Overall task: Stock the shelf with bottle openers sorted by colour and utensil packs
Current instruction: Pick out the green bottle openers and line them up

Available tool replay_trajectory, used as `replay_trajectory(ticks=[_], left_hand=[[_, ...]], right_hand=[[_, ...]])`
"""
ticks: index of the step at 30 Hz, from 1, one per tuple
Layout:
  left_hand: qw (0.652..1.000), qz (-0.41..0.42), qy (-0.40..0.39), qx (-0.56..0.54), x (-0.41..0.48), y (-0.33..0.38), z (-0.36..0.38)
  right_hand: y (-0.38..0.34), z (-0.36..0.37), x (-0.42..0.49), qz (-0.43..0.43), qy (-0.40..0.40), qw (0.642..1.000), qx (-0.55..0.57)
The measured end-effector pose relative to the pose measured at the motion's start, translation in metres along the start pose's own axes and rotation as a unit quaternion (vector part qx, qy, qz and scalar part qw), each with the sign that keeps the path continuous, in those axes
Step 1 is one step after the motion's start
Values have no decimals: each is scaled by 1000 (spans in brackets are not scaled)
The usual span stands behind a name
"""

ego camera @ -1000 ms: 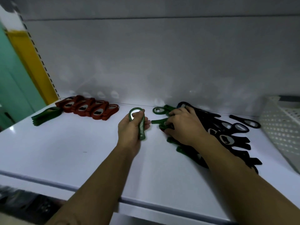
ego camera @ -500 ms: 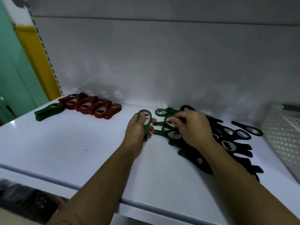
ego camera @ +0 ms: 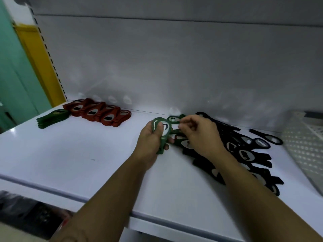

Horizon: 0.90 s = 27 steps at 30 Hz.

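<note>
My left hand grips green bottle openers upright just above the white shelf. My right hand is right beside it, its curled fingertips pinching a green opener against that bunch. More loose green openers lie behind and under my right hand, partly hidden. A pile of black openers spreads to the right. At the back left sits a row of red openers, with a small stack of green openers left of it.
A white perforated basket stands at the shelf's right end. The grey back panel rises behind the shelf. A yellow upright and a teal wall border the left side. A dark lower level shows below the shelf's front edge.
My right hand lifted a green opener from the loose pile and brought it left to my left hand. The left hand's bunch now looks thicker. The camera moved closer.
</note>
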<state>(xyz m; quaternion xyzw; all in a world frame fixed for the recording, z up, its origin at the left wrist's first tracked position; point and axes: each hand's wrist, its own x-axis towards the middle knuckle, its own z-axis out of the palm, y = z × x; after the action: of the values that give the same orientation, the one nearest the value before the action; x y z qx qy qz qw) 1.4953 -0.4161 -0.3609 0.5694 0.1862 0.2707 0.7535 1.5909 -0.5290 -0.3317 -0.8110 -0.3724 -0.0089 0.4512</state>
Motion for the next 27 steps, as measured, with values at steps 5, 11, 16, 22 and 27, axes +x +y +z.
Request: replay_trajectory(ticks=[5,11,16,22,27], left_hand=[[999,-30,15,-23,3,-1,0],[998,-50,-17,-28,4,-1,0],[995,-65,-50,-64,4,2,-1],[993,-64,-58,-85,4,6,-3],[989,-77,-59,-110,5,3,-6]], right_hand=[[8,-18,-4,-55,-184,930,-314],[6,-8,-2,-48,-141,917,-369],[7,1,-7,-47,-129,906,-400],[9,6,-1,-22,-152,904,-399],[8,-1,0,-22,-158,916,-368]])
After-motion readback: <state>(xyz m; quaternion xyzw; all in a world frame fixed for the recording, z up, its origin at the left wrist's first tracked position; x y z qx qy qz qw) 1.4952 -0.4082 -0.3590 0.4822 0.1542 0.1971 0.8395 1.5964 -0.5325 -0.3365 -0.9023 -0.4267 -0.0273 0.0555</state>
